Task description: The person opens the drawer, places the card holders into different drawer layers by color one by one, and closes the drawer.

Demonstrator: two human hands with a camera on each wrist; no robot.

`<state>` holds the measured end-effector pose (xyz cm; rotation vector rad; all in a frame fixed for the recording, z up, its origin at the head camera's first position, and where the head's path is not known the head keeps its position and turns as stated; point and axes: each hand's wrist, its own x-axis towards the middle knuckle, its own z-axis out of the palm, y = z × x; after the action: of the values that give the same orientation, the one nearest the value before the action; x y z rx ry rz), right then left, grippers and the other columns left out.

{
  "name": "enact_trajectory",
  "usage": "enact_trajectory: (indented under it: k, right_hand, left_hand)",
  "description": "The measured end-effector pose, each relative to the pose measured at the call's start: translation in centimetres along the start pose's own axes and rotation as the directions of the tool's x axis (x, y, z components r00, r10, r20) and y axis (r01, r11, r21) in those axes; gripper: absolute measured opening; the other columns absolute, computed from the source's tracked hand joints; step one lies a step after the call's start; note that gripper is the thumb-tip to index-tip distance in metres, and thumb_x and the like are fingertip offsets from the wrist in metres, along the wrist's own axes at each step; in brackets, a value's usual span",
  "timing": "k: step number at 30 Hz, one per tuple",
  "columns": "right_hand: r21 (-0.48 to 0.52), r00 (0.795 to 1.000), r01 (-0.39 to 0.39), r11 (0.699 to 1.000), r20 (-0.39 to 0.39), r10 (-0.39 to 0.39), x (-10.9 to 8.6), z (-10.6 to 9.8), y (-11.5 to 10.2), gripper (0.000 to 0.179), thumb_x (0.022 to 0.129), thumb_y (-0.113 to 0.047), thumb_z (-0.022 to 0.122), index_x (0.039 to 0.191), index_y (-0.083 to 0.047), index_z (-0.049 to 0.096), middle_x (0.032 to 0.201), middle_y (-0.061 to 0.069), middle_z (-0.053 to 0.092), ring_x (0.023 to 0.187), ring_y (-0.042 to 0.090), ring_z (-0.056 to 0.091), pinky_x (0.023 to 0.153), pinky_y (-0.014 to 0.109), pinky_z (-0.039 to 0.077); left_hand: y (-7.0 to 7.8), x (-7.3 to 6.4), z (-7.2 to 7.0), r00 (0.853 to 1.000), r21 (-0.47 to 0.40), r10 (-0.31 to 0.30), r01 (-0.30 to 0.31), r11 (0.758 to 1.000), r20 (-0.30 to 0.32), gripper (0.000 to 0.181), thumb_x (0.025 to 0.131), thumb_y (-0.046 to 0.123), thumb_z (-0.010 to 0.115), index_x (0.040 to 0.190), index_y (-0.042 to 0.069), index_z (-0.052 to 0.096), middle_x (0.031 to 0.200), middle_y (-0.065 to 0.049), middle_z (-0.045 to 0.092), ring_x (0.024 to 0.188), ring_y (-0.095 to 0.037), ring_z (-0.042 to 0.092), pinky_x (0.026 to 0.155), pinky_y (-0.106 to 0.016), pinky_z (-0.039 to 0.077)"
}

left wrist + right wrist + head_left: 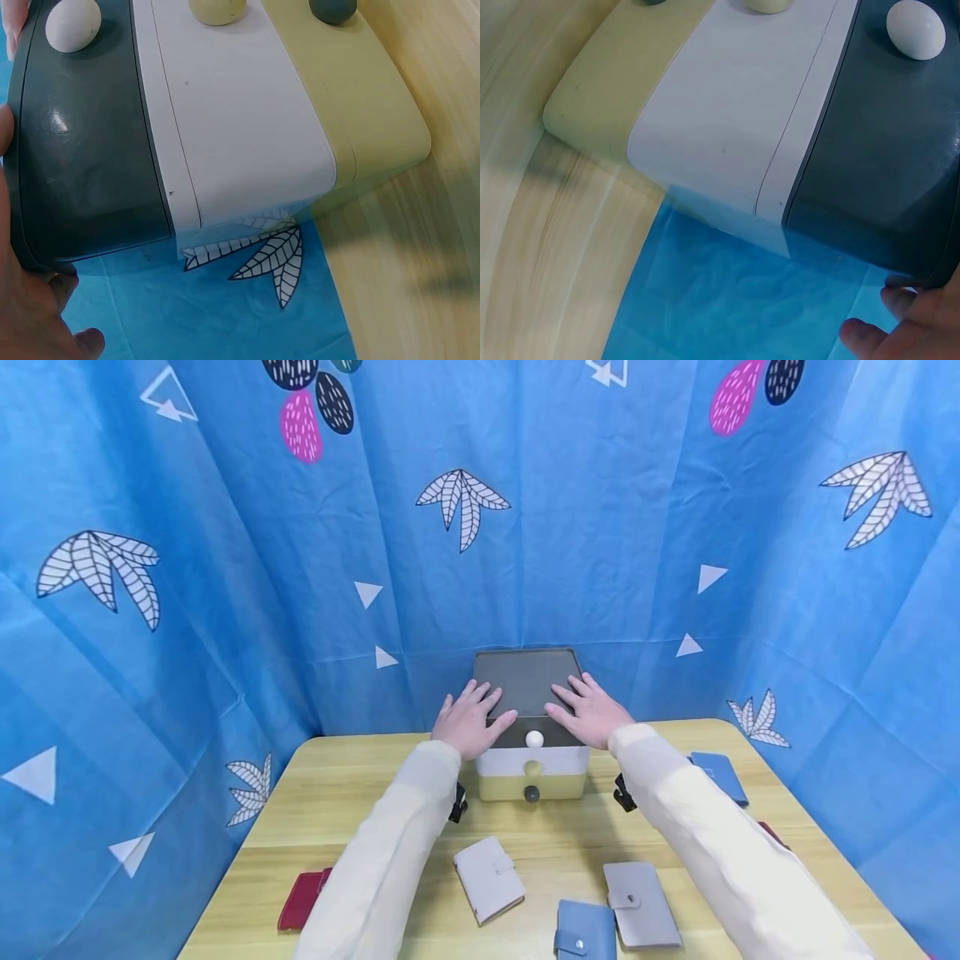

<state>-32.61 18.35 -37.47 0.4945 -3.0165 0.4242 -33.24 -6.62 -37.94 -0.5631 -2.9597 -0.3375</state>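
A small three-drawer box (525, 681) stands at the back of the table, with a dark grey top drawer, a white middle one and a yellow-green bottom one. Each drawer front has a round knob; the top one is white (534, 739). All three drawers look closed. My left hand (468, 722) rests on the left edge of the box's top, fingers spread. Mirroring it, my right hand (588, 714) rests on the right edge with fingers spread. In both wrist views some fingers hang down beside the box's side, and the rest are cut off.
Nearer on the wooden table (360, 777) lie a white snap-strap notebook (489, 881), a blue one (588, 927) and a grey one (645, 906). A red one (303, 902) is left, partly behind the sleeve; another blue one (720, 777) lies right. Blue curtains (600, 568) surround the table.
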Motion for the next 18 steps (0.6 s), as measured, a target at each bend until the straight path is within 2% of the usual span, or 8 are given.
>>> enact_trajectory:
  k: [8,18]
  right_hand:
    - [0.005,1.0,0.0,1.0,0.006,0.0,-0.1,-0.09,0.28,0.076,0.095,-0.068,0.023,0.153,-0.019,0.029,0.159,0.015,0.016,0.146,0.037,0.001,0.115,0.054,0.011]
    - [0.002,1.0,-0.011,1.0,0.02,0.01,-0.11,-0.24,0.1,0.075,0.096,-0.068,0.023,0.153,-0.02,0.028,0.159,0.015,0.015,0.146,0.036,-0.001,0.116,0.053,0.01]
  left_hand:
    - [0.31,0.11,0.11,1.0,0.007,0.0,0.0,1.0,-0.01,0.076,0.091,0.074,0.022,0.151,0.028,0.032,0.158,0.001,0.024,0.147,-0.02,0.008,0.115,-0.054,0.01]
    - [0.23,0.13,0.25,1.0,-0.004,0.001,-0.001,1.0,-0.018,0.073,0.093,0.071,0.026,0.151,0.027,0.032,0.158,0.001,0.024,0.147,-0.02,0.008,0.115,-0.055,0.01]
